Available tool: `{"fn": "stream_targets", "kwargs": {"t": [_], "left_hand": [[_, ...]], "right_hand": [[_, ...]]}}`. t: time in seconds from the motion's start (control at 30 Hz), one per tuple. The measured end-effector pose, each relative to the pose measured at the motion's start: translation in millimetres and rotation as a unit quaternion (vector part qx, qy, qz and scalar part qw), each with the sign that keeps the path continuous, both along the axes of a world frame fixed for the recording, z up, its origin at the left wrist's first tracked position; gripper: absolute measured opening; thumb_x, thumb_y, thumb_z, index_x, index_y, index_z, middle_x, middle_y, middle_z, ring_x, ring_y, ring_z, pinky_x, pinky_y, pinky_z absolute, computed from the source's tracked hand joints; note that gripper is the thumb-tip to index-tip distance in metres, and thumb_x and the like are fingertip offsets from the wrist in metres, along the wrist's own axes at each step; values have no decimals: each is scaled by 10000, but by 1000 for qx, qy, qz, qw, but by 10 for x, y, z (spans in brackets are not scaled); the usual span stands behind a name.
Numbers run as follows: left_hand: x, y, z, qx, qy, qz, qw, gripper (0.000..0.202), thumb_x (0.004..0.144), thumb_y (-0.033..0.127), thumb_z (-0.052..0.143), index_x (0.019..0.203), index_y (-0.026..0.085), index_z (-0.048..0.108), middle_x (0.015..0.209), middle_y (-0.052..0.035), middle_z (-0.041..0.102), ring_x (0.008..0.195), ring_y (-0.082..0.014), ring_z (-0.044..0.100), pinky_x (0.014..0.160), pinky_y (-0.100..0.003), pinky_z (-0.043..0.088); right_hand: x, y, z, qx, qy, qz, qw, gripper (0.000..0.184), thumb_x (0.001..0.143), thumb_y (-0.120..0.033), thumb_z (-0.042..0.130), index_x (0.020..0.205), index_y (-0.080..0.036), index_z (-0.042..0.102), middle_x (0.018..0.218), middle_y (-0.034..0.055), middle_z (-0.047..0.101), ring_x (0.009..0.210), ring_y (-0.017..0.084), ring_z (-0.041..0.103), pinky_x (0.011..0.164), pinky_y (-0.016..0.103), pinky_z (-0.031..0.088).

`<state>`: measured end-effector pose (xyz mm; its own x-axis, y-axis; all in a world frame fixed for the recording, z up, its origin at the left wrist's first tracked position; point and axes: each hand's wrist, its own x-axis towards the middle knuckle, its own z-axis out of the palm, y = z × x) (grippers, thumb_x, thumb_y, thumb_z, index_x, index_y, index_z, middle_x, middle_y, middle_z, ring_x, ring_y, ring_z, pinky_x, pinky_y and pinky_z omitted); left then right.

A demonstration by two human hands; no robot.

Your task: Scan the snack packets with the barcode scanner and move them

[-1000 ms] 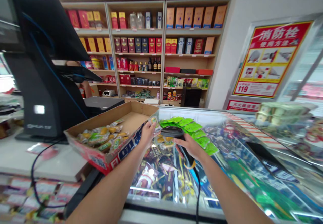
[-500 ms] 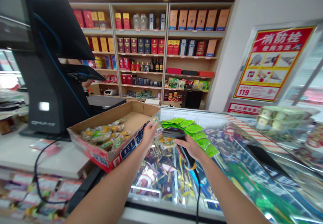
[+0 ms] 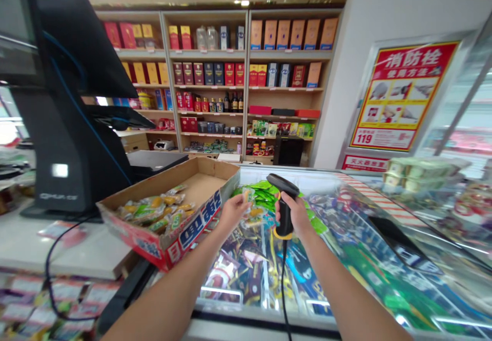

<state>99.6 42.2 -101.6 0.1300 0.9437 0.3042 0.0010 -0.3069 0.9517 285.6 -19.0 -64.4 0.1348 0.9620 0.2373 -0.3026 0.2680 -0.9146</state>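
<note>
My left hand [image 3: 232, 211] pinches a small clear-wrapped snack packet [image 3: 248, 195] just right of the cardboard box. My right hand [image 3: 292, 212] is wrapped around the handle of a black and yellow barcode scanner [image 3: 283, 183], whose cord hangs down toward me. The scanner's head is raised and points up and to the left. Between the hands, similar yellowish packets [image 3: 254, 212] lie on the glass top of the freezer [image 3: 286, 300]. Green packets [image 3: 265, 191] are fanned out behind them, partly covered by the scanner and right hand.
The open cardboard box [image 3: 200, 223] holds several wrapped snacks [image 3: 157, 209] at its left end. A black checkout terminal [image 3: 73, 141] rises at left. A dark phone [image 3: 400, 241] lies on the right of the glass. Stocked shelves [image 3: 209, 87] stand behind.
The scanner has tilted upright and moved away from the packet, its head now higher. My left hand has moved slightly lower, still pinching the packet. The view has shifted slightly.
</note>
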Motion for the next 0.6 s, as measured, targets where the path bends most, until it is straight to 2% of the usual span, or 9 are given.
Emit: {"fn": "stream_targets", "kwargs": {"t": [0.07,0.17,0.3,0.37,0.4,0.47,0.53,0.6], "left_hand": [[67,-30,-40,69,81,15,994,210,668,254,693,860,168,700,807,-33,684,742,-181,646,599,-265,551],[163,-57,-109,162,195,41,967,221,682,132,648,892,169,704,874,-55,688,830,-189,652,712,-296,564],[243,-91,-186,210,270,32,939,221,722,118,629,927,165,696,957,-84,683,828,-184,661,723,-310,573],[230,-154,-137,233,302,34,924,178,749,130,615,904,163,696,983,-96,685,840,-188,665,742,-312,570],[200,-205,-73,245,319,40,915,165,761,138,607,897,162,697,1004,-103,687,857,-192,666,768,-316,564],[77,-339,148,266,354,63,895,161,786,165,593,904,166,702,1056,-110,690,911,-203,666,836,-321,539],[-145,-483,465,262,394,100,875,177,815,214,576,927,180,708,1066,-102,699,929,-209,666,867,-316,511],[-461,-580,815,212,449,140,857,200,824,273,568,937,193,712,946,-82,722,860,-213,674,804,-302,502]], "right_hand": [[22,4,18,5,29,-10,1000,391,682,-515,729,792,-166,593,501,-30,584,345,114,520,331,225,426],[27,3,28,8,42,-18,999,391,674,-507,742,790,-165,591,500,-31,584,341,111,516,325,220,421],[11,-3,25,19,42,-18,999,382,684,-499,738,787,-162,590,505,-23,591,344,117,523,320,219,414],[8,-6,25,24,46,-15,999,375,692,-496,735,792,-165,588,511,-26,590,352,120,531,328,222,426],[8,-7,25,27,49,-14,998,375,693,-496,736,795,-167,587,511,-28,587,355,120,532,332,224,432],[10,-10,28,32,53,-11,998,381,691,-503,737,803,-171,588,512,-33,584,356,118,531,336,226,439],[13,-11,32,34,53,-9,998,394,683,-515,740,806,-172,590,513,-33,586,353,116,528,335,224,438],[13,-12,35,33,53,-9,998,407,669,-523,748,800,-170,590,511,-31,588,348,113,526,331,218,429]]}}
